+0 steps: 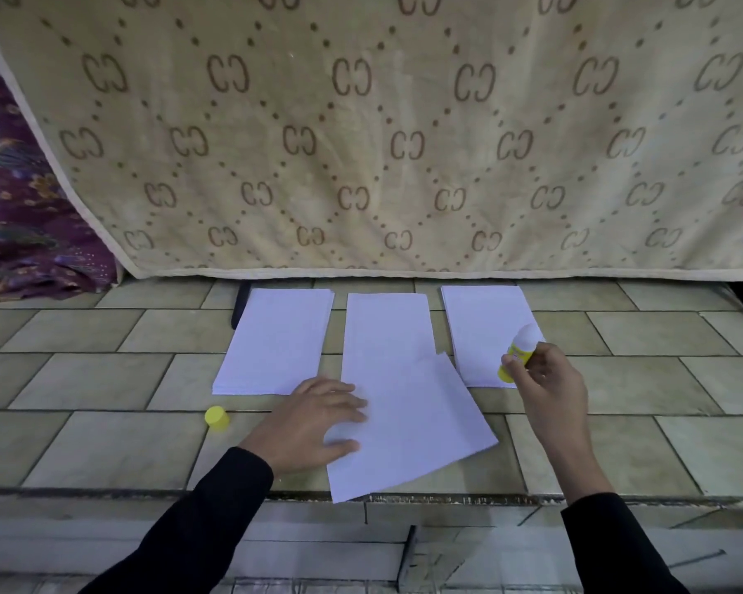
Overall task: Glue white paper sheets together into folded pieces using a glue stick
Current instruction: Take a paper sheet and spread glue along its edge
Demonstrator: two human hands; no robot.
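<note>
**Glue stick uncapped, sheet held down, no gluing to be seen yet**

A beige patterned blanket (361, 143) hangs across the back, with a purple cloth (18, 207) bunched at the far left corner. In front of it runs the tiled counter (104, 379) that I am working on.

Along its far edge lie three lots of white paper: a left stack (275, 340), a middle sheet (387, 327) and a right stack (481, 327). A tilted sheet (417, 422) lies askew over the near end of the middle sheet, one corner poking past the counter's near edge. The yellow cap (216, 418) stands alone near that edge, left of the papers.

By my reading the job is at an early step of a cycle. The cap is off and a sheet is pulled forward, but I see no glue line on it, and on white paper I could not be sure of one. I cannot tell whether either side stack holds finished folded pieces. Spreading glue, folding and pressing all look left to do on this sheet.

My left grip (314, 418) lies flat with fingers spread, pressing the tilted sheet's left edge. My right grip (545, 379) pinches the glue stick (517, 353) by its yellow body, white tip up and away, raised over the right stack's near end. The tilted sheet sits just left of it, between the two grips.
</note>
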